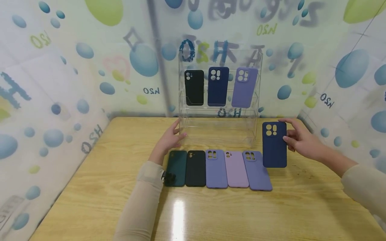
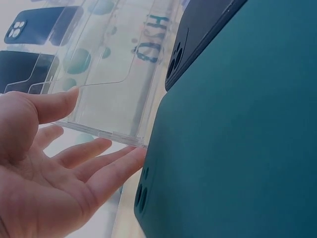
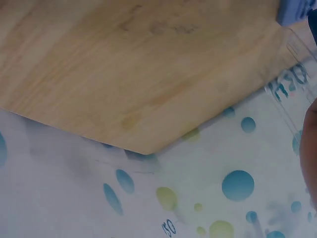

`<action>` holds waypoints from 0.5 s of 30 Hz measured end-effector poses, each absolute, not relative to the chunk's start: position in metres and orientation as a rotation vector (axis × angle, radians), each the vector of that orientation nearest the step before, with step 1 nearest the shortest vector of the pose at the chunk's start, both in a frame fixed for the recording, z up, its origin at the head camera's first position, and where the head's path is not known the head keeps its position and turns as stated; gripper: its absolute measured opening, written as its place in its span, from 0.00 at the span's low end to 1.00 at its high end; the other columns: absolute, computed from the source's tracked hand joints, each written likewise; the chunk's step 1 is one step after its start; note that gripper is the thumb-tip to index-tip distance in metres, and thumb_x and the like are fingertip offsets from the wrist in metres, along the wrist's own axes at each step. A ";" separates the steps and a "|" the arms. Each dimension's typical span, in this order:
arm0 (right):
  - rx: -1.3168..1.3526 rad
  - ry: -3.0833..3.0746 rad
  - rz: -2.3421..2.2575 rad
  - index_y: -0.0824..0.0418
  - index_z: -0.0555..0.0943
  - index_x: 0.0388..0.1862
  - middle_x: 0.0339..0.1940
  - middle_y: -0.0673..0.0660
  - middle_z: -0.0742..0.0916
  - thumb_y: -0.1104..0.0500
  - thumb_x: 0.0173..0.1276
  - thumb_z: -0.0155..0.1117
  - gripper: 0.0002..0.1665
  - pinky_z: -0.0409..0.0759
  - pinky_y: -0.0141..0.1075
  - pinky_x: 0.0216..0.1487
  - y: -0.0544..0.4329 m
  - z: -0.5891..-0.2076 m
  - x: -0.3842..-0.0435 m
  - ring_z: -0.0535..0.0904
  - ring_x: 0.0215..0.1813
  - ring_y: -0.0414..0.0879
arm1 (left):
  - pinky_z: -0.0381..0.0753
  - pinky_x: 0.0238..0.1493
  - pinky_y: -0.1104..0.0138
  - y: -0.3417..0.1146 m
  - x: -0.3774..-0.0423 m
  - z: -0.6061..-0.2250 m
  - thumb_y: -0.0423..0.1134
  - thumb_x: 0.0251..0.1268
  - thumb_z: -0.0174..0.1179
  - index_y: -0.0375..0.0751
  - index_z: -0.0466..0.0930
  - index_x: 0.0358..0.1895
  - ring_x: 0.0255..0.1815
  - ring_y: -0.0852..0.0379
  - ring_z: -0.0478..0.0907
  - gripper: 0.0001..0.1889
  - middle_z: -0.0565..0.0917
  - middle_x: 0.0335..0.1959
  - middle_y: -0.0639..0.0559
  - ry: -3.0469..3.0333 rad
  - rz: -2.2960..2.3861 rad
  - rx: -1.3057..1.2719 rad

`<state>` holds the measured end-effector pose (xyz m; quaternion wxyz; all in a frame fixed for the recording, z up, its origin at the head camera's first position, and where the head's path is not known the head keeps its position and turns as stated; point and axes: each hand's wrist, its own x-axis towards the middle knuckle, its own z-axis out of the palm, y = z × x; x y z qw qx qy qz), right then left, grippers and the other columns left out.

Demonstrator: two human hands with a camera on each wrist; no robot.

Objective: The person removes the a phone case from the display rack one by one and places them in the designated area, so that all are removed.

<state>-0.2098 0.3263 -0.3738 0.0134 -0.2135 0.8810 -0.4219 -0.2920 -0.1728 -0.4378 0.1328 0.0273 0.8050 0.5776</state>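
Observation:
My right hand (image 1: 301, 140) pinches a dark blue phone case (image 1: 274, 150) by its right side, upright above the table and overlapping the end of the row. My left hand (image 1: 169, 139) is at the left edge of a clear acrylic display rack (image 1: 218, 134); in the left wrist view its fingers (image 2: 114, 173) extend loosely along the rack's side. Upright on the rack stand a black case (image 1: 194, 88), another dark blue case (image 1: 218, 87) and a lilac case (image 1: 244, 87). The right wrist view shows only a sliver of the right hand (image 3: 309, 153).
Before the rack lies a row of cases: dark green (image 1: 177, 169), black (image 1: 196, 169), lilac (image 1: 217, 170), pink (image 1: 237, 170) and another lilac one (image 1: 257, 174). They rest on a wooden table (image 1: 241, 214). Patterned walls (image 1: 120, 93) border its back and sides.

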 end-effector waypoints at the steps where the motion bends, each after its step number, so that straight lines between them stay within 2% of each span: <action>1: -0.662 2.733 -1.302 0.51 0.52 0.84 0.23 0.54 0.71 0.73 0.84 0.46 0.37 0.69 0.40 0.23 0.328 -0.377 -0.207 0.68 0.20 0.49 | 0.85 0.63 0.45 -0.173 -0.292 -0.437 0.41 0.84 0.58 0.67 0.39 0.89 0.75 0.34 0.76 0.44 0.58 0.87 0.38 2.331 1.679 0.079; 5: -0.598 2.720 -1.232 0.55 0.52 0.83 0.23 0.52 0.70 0.73 0.84 0.46 0.36 0.68 0.38 0.22 0.331 -0.387 -0.200 0.66 0.19 0.45 | 0.86 0.62 0.46 -0.171 -0.292 -0.436 0.41 0.83 0.58 0.68 0.39 0.89 0.74 0.35 0.77 0.44 0.58 0.87 0.39 2.326 1.690 0.069; 9: -0.546 2.715 -1.193 0.59 0.52 0.83 0.23 0.52 0.70 0.73 0.83 0.46 0.35 0.68 0.37 0.21 0.334 -0.396 -0.198 0.64 0.19 0.43 | 0.84 0.64 0.43 -0.170 -0.289 -0.434 0.41 0.83 0.59 0.67 0.41 0.89 0.75 0.35 0.76 0.44 0.60 0.87 0.38 2.326 1.706 0.043; 15: -0.401 2.699 -1.069 0.61 0.52 0.85 0.24 0.51 0.71 0.71 0.83 0.47 0.36 0.70 0.35 0.23 0.342 -0.408 -0.194 0.64 0.20 0.40 | 0.85 0.64 0.46 -0.169 -0.290 -0.433 0.40 0.82 0.59 0.66 0.42 0.89 0.74 0.36 0.77 0.44 0.62 0.86 0.38 2.331 1.698 0.028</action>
